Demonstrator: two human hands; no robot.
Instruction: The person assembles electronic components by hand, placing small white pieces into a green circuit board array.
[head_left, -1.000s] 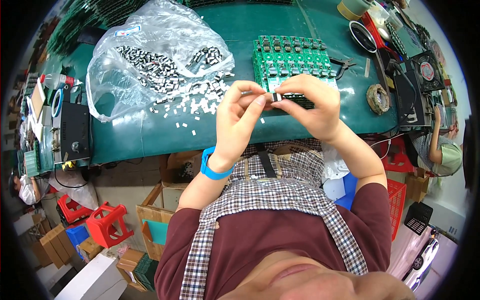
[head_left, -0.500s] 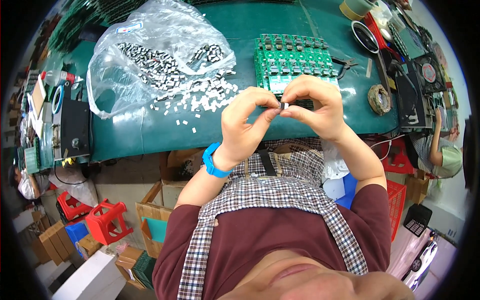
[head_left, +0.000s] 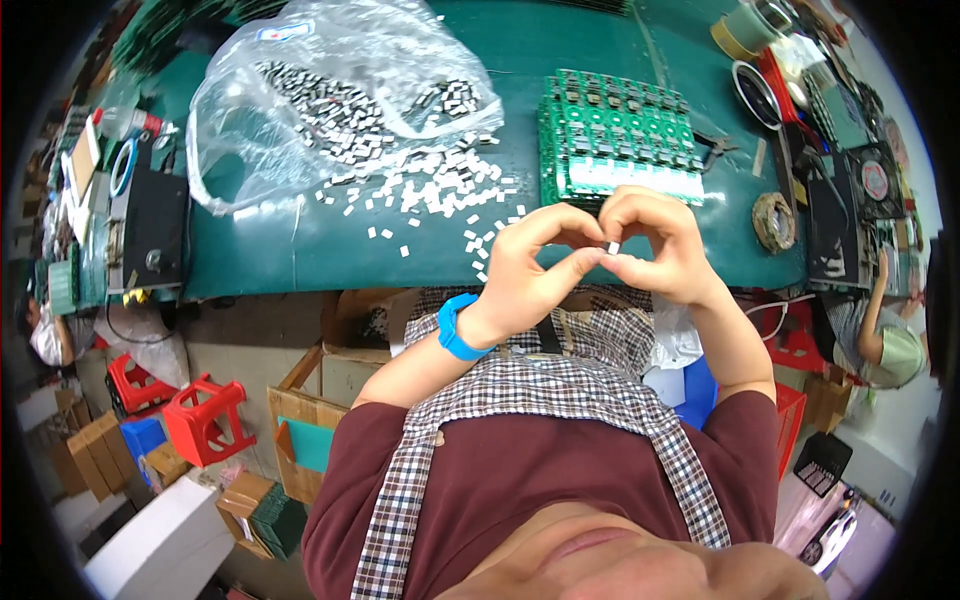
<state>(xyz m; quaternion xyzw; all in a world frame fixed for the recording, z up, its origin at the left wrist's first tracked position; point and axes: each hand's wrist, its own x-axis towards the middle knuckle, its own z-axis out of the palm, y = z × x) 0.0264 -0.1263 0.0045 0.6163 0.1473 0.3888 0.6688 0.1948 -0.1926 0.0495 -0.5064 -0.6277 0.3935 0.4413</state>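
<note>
Both my hands meet above the front edge of the green table, fingertips together in a pinch. Between them is a small white-and-black block (head_left: 613,248), its white face showing. My left hand (head_left: 537,268), with a blue band at the wrist, is closed on its left side. My right hand (head_left: 662,246) grips it from the right with thumb and forefinger. Many similar small blocks (head_left: 430,190) lie loose left of my hands, spilling from a clear plastic bag (head_left: 235,150). Just beyond my fingers stands a stack of green circuit boards (head_left: 620,130).
Pliers (head_left: 716,148) lie right of the boards, near a roll of tape (head_left: 773,222). Black equipment boxes stand at the table's left (head_left: 150,230) and right ends. Red stools (head_left: 208,420) and cardboard boxes are on the floor at left. Another person (head_left: 880,335) is at far right.
The view has shifted, so the table contents sit a little differently in it. My hands remain pinched on the small block, which now turns its white face up.
</note>
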